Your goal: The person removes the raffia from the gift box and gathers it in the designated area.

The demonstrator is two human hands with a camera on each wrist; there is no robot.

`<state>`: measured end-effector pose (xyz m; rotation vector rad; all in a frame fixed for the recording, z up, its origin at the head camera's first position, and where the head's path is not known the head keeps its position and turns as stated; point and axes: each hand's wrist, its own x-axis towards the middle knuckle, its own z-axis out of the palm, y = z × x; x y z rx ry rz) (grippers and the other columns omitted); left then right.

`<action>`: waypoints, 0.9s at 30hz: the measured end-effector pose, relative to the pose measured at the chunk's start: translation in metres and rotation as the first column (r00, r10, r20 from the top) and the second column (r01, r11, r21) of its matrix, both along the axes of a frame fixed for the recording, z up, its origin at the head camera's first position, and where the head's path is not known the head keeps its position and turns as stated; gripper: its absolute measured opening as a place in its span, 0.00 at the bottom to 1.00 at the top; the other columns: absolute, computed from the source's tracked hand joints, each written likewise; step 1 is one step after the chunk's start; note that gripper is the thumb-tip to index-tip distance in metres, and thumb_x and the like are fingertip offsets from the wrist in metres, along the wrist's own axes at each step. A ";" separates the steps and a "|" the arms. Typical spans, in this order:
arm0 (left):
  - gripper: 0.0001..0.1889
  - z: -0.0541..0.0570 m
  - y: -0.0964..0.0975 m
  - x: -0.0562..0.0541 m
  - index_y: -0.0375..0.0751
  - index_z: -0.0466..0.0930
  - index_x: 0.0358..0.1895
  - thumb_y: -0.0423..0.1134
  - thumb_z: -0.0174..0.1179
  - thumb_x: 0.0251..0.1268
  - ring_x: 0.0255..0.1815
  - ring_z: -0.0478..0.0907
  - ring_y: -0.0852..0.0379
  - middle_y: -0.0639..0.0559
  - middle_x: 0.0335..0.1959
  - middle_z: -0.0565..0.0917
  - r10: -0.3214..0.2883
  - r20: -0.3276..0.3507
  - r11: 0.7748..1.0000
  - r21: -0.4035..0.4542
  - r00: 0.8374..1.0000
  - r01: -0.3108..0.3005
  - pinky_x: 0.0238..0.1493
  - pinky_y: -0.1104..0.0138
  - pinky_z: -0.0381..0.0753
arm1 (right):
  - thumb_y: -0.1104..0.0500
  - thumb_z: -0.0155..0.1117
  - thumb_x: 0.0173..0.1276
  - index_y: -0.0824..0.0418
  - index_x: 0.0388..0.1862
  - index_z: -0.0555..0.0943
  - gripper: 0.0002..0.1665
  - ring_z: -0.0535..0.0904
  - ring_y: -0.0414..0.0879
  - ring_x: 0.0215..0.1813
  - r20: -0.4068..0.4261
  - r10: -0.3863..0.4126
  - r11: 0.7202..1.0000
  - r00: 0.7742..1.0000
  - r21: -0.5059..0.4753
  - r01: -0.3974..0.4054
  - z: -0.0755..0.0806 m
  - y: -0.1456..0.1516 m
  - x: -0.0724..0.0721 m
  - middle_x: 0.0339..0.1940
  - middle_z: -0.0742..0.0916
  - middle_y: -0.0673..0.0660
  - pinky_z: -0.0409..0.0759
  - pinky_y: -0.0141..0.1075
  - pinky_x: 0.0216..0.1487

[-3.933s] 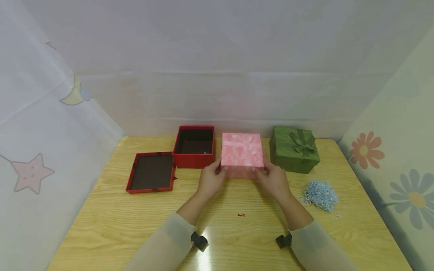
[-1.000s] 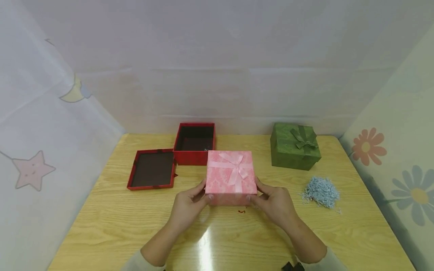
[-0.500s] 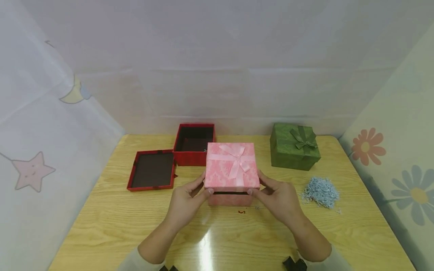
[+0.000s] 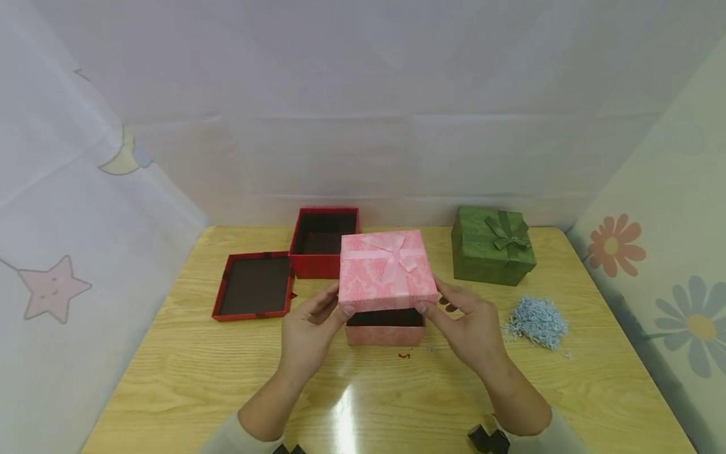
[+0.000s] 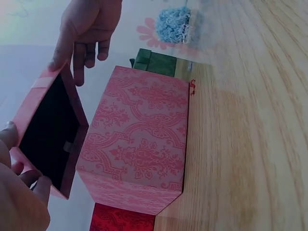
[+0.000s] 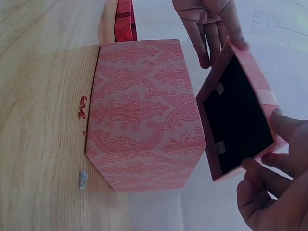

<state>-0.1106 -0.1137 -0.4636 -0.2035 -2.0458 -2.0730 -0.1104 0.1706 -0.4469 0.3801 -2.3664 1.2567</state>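
Observation:
Both hands grip a pink patterned lid (image 4: 374, 271) with a ribbon bow, one at each side. In the head view my left hand (image 4: 308, 334) pinches its near left corner and my right hand (image 4: 467, 325) its near right corner. Below, the pink box base (image 4: 386, 335) stands on the table with its dark inside partly showing; the rest is hidden under the lid. The lid tilts, its near edge raised above the base. In the left wrist view the dark underside of the lid (image 5: 53, 132) faces the box base (image 5: 139, 130).
An uncovered red box (image 4: 323, 265) stands at the back, its upturned lid (image 4: 255, 287) to its left. Back right is a closed green box (image 4: 493, 246) with a bow. Blue shredded paper (image 4: 535, 323) lies right. A small red scrap (image 4: 404, 356) sits before the pink box.
The pink box came from the back row toward the front with both hands. Then the hands raised its lid off the base, which now shows its dark inside.

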 end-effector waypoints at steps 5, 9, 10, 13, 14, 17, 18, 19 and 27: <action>0.24 0.001 -0.001 0.000 0.39 0.85 0.62 0.28 0.75 0.60 0.61 0.84 0.49 0.45 0.58 0.87 0.032 -0.071 0.999 0.010 0.997 -0.032 0.58 0.62 0.83 | 0.59 0.84 0.57 0.56 0.68 0.82 0.38 0.80 0.49 0.59 -0.056 0.025 1.000 0.998 0.014 -0.024 -0.001 0.000 -0.001 0.58 0.87 0.54 0.85 0.45 0.50; 0.30 0.002 -0.002 0.001 0.35 0.80 0.67 0.21 0.72 0.59 0.66 0.79 0.49 0.42 0.64 0.83 -0.010 -0.141 1.000 0.001 0.990 0.011 0.63 0.61 0.80 | 0.64 0.85 0.54 0.57 0.70 0.80 0.43 0.76 0.51 0.66 -0.086 0.086 0.995 0.993 -0.042 -0.090 -0.001 0.001 -0.002 0.65 0.83 0.55 0.78 0.36 0.61; 0.31 0.002 -0.002 0.001 0.34 0.78 0.68 0.20 0.71 0.59 0.68 0.78 0.49 0.41 0.66 0.81 -0.034 -0.167 0.999 0.001 0.985 0.034 0.66 0.60 0.78 | 0.65 0.85 0.53 0.57 0.71 0.79 0.44 0.75 0.52 0.68 -0.102 0.106 0.992 0.989 -0.058 -0.112 0.000 0.001 -0.003 0.67 0.81 0.56 0.77 0.34 0.63; 0.34 0.002 -0.002 0.000 0.31 0.74 0.71 0.18 0.70 0.60 0.71 0.72 0.46 0.37 0.68 0.77 -0.112 -0.249 0.993 -0.006 0.962 0.114 0.71 0.57 0.73 | 0.67 0.84 0.52 0.60 0.73 0.77 0.47 0.72 0.55 0.72 -0.171 0.164 0.978 0.972 -0.101 -0.183 0.000 0.001 -0.005 0.71 0.79 0.59 0.72 0.33 0.69; 0.34 0.001 -0.002 0.000 0.31 0.72 0.72 0.19 0.69 0.60 0.72 0.71 0.45 0.37 0.68 0.75 -0.134 -0.273 0.991 -0.011 0.953 0.136 0.73 0.56 0.70 | 0.66 0.84 0.53 0.60 0.73 0.77 0.46 0.71 0.56 0.73 -0.196 0.180 0.973 0.964 -0.110 -0.204 0.000 0.001 -0.006 0.72 0.78 0.61 0.72 0.33 0.71; 0.35 0.000 -0.003 -0.001 0.29 0.69 0.74 0.22 0.70 0.63 0.72 0.69 0.46 0.39 0.67 0.71 -0.179 -0.323 0.983 -0.010 0.929 0.186 0.75 0.55 0.67 | 0.60 0.83 0.58 0.62 0.74 0.75 0.45 0.71 0.56 0.74 -0.251 0.204 0.964 0.946 -0.114 -0.238 -0.001 0.002 -0.007 0.72 0.79 0.63 0.71 0.34 0.73; 0.35 -0.001 -0.003 -0.001 0.28 0.68 0.74 0.23 0.70 0.64 0.72 0.69 0.46 0.39 0.67 0.70 -0.191 -0.335 0.980 -0.008 0.922 0.200 0.75 0.55 0.66 | 0.57 0.82 0.60 0.62 0.74 0.74 0.45 0.71 0.56 0.74 -0.259 0.207 0.964 0.944 -0.112 -0.242 -0.001 0.002 -0.007 0.72 0.79 0.62 0.70 0.34 0.73; 0.36 -0.001 -0.003 -0.002 0.29 0.67 0.75 0.24 0.70 0.64 0.73 0.68 0.46 0.39 0.68 0.69 -0.202 -0.345 0.977 -0.006 0.917 0.213 0.76 0.55 0.66 | 0.55 0.82 0.61 0.62 0.75 0.74 0.45 0.71 0.55 0.74 -0.264 0.211 0.962 0.941 -0.113 -0.247 -0.001 0.003 -0.007 0.72 0.79 0.62 0.70 0.34 0.73; 0.39 0.004 -0.005 -0.005 0.29 0.61 0.78 0.31 0.70 0.68 0.72 0.65 0.35 0.30 0.68 0.64 -0.234 -0.438 0.969 -0.026 0.868 0.247 0.74 0.50 0.69 | 0.56 0.83 0.58 0.64 0.76 0.72 0.48 0.72 0.58 0.73 -0.249 0.245 0.956 0.937 -0.101 -0.277 0.001 0.000 -0.006 0.70 0.81 0.61 0.72 0.39 0.72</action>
